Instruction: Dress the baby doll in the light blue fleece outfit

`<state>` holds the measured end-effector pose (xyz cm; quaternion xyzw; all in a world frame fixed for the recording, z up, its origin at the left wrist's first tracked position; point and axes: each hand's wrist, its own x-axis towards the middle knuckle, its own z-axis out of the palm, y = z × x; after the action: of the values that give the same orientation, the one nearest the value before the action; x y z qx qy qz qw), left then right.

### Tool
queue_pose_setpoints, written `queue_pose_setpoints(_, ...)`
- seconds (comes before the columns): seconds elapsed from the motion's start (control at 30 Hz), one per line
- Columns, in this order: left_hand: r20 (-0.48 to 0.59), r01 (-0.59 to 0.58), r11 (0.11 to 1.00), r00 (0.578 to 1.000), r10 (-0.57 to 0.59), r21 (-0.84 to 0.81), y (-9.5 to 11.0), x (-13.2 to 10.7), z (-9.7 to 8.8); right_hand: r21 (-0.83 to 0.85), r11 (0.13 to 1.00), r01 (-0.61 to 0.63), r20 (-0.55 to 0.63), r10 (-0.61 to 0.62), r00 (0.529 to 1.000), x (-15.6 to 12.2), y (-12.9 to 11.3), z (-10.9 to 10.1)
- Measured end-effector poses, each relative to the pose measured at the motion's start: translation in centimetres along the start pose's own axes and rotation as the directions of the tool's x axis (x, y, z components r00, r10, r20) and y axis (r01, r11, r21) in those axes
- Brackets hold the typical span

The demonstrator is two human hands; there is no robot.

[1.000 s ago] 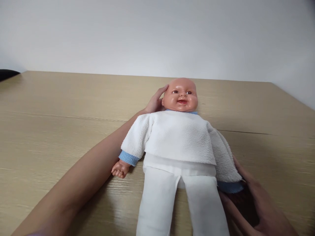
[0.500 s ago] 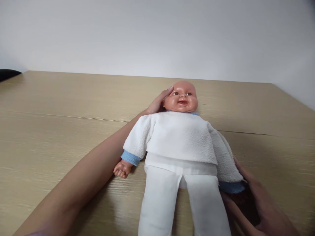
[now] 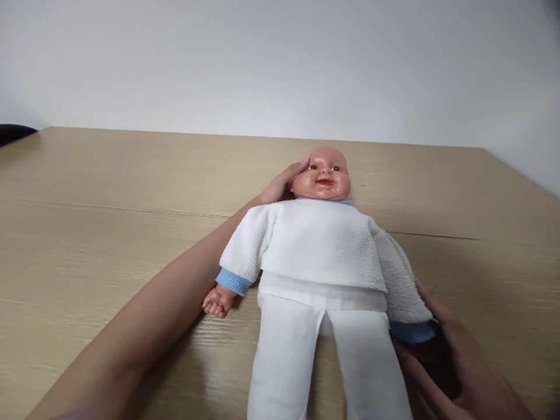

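A baby doll [image 3: 321, 245] lies face up on the table, its bald head toward the far edge. It wears a white fleece top with blue cuffs and white trousers; its feet are outside the picture. My left hand [image 3: 284, 179] cups the side of the doll's head, thumb at the temple, the other fingers hidden beneath. Low on the right, my right hand [image 3: 464, 356] is around the doll's sleeve end and blue cuff [image 3: 413, 331], thumb and fingers on either side. The doll's hand there is in shadow and barely visible.
The wooden table [image 3: 109, 169] has a seam running across it. A plain pale wall [image 3: 280, 64] rises behind its far edge. Something black and curved [image 3: 15, 134] shows at the far left edge.
The doll's head has tipped very slightly, its crown a little lower in view. Both hands keep their places.
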<state>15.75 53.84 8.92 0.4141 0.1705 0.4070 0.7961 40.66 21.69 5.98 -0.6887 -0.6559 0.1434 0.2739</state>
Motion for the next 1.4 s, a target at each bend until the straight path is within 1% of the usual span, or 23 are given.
queue_pose_setpoints(0.1, -0.004, 0.013, 1.0, 1.0, -0.013, 0.003, 0.02, -0.02, -0.09, -0.003, 0.998, -0.059, 0.034, 0.059, 0.998, -0.19, 0.12, 0.1)
queue_pose_setpoints(0.2, 0.004, 0.014, 1.0, 1.0, -0.015, 0.016, 0.13, -0.07, -0.1, -0.002, 0.996, -0.092, 0.027, 0.092, 0.995, -0.32, 0.25, 0.11)
queue_pose_setpoints(0.4, 0.001, 0.001, 1.0, 1.0, -0.001, 0.009, 0.16, -0.11, 0.11, 0.021, 0.999, -0.043, 0.037, 0.042, 0.998, -0.09, 0.43, -0.08)
queue_pose_setpoints(0.5, 0.002, 0.015, 1.0, 1.0, -0.015, 0.001, 0.09, -0.12, 0.14, 0.007, 0.998, -0.057, 0.03, 0.056, 0.998, -0.06, 0.33, -0.03)
queue_pose_setpoints(0.63, 0.001, 0.03, 1.0, 1.0, -0.03, -0.004, 0.04, -0.12, 0.02, -0.012, 0.999, -0.045, 0.038, 0.046, 0.998, -0.15, 0.17, 0.01)
queue_pose_setpoints(0.83, 0.038, 0.053, 0.999, 0.998, -0.053, 0.013, 0.1, -0.12, -0.29, -0.033, 0.999, -0.033, 0.037, 0.035, 0.999, -0.39, 0.49, -0.09)
queue_pose_setpoints(1.07, 0.019, 0.035, 0.999, 0.999, -0.036, 0.035, 0.1, -0.02, -0.39, -0.032, 0.999, -0.042, 0.047, 0.043, 0.998, -0.41, 0.81, -0.1)
queue_pose_setpoints(1.2, 0.034, 0.05, 0.998, 0.998, -0.051, 0.036, 0.04, 0.01, -0.39, -0.035, 0.998, -0.048, 0.058, 0.05, 0.997, -0.29, 0.6, -0.18)
queue_pose_setpoints(1.4, 0.011, 0.042, 0.998, 0.999, -0.042, 0.04, 0.23, 0.09, -0.57, -0.018, 0.999, -0.051, 0.058, 0.052, 0.997, -0.08, 0.31, -0.37)
